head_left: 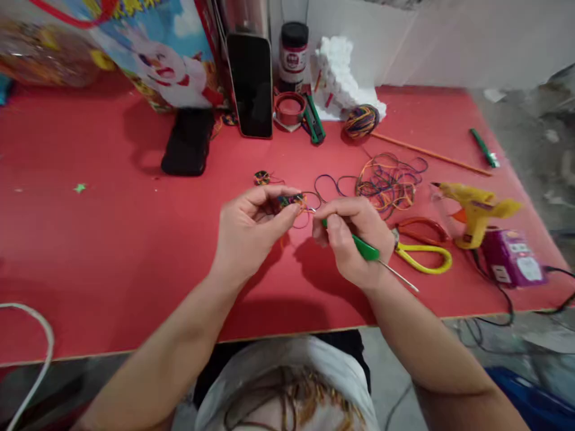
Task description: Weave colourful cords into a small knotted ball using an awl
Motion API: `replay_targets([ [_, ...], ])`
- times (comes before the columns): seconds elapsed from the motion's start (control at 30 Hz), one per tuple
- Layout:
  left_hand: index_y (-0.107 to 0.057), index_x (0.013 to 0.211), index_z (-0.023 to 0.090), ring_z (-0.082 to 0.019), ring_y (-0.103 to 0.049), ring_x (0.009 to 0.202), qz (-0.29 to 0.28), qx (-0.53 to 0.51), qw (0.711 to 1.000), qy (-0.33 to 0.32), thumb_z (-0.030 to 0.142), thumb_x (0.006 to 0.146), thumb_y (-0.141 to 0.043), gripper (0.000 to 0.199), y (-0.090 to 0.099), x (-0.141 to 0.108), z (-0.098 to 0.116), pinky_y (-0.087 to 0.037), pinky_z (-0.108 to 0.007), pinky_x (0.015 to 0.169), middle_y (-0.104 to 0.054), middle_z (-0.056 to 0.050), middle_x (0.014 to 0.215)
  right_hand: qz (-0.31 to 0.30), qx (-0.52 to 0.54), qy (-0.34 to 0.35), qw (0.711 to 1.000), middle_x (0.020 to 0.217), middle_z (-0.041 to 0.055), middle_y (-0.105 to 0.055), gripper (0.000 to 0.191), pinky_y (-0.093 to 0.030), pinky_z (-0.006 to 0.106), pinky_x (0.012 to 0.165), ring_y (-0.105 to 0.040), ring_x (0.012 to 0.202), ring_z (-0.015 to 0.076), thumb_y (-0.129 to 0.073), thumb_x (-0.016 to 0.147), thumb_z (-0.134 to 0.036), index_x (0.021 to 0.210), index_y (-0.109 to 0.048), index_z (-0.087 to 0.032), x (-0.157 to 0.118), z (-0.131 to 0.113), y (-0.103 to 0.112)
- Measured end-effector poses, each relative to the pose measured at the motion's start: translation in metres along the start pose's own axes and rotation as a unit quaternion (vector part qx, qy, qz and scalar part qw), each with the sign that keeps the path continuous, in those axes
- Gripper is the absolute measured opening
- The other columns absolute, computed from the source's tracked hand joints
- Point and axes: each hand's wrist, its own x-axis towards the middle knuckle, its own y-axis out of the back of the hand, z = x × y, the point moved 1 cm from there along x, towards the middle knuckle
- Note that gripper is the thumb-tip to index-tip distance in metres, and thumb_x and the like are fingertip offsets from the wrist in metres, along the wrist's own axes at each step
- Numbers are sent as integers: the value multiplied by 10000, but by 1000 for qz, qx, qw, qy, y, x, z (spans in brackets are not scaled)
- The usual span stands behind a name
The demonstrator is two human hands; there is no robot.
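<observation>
My left hand (254, 227) pinches a small multicoloured crochet piece (291, 199) between thumb and fingertips, above the red table. My right hand (354, 233) is closed around the green handle of a crochet hook (366, 248), its thin metal shaft sticking out behind toward the wrist. The front tip meets the yarn beside the crochet piece, but its exact place in the loops is too small to tell. A strand runs from the piece to a loose tangle of multicoloured yarn (389, 182) on the right. Just behind my left hand lies another small round crochet piece (262, 177).
Scissors or pliers with red and yellow handles (424, 257) lie right of my right hand, near a yellow glue gun (478, 206) and a purple box (514, 257). Along the back are phones (251, 87), a green cutter (314, 123) and a yarn ball (362, 121). The red table (112, 239) ends in front of me.
</observation>
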Motion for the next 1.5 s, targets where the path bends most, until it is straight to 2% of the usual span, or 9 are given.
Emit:
replay_targets([
  [0.17, -865, 979, 225, -85, -573, 606, 9, 34, 999, -7, 195, 835, -846, 148, -2, -2, 7, -461, -197, 547, -750, -2, 759, 9, -34, -21, 999, 763, -16, -711, 169, -517, 274, 596, -662, 633, 118, -582, 1106, -325, 1077, -723, -236, 1, -2, 1],
  [0.4, -856, 1029, 227, -100, -632, 694, 42, 93, 992, -72, 151, 853, -823, 195, -2, -6, 8, -501, -233, 637, -794, -19, 891, 19, -106, 0, 994, 793, -12, -741, 165, -522, 269, 596, -673, 636, 116, -576, 1092, -306, 1049, -727, -253, 0, -7, 1],
  [0.8, -854, 1004, 219, -94, -628, 662, 41, 81, 994, -65, 144, 838, -835, 183, -3, -6, 9, -515, -226, 639, -783, -6, 848, 12, -131, -7, 991, 801, -11, -752, 158, -541, 271, 615, -679, 635, 118, -581, 1072, -285, 1047, -733, -248, 0, -10, 1],
  [1.0, -850, 1000, 211, -85, -612, 646, 33, 77, 994, -68, 121, 838, -819, 187, -4, -5, 9, -500, -223, 618, -781, -2, 837, -4, -147, 21, 989, 798, -26, -752, 141, -533, 252, 603, -666, 600, 99, -587, 1063, -268, 1062, -727, -249, 2, -6, 4],
  [1.3, -847, 1008, 231, -96, -622, 693, 35, 102, 990, -95, 111, 848, -806, 204, -4, -6, 10, -506, -242, 644, -778, -6, 884, 2, -150, -17, 988, 799, -27, -741, 138, -523, 262, 623, -646, 619, 104, -591, 1052, -257, 1039, -728, -248, 2, -13, 2],
  [1.5, -849, 993, 230, -98, -614, 655, 35, 89, 992, -79, 140, 836, -827, 182, -4, -6, 8, -499, -241, 612, -771, 0, 824, -20, -169, 23, 985, 873, -17, -759, 176, -545, 261, 679, -650, 637, 96, -560, 1034, -154, 1051, -714, -239, 5, -16, 0],
])
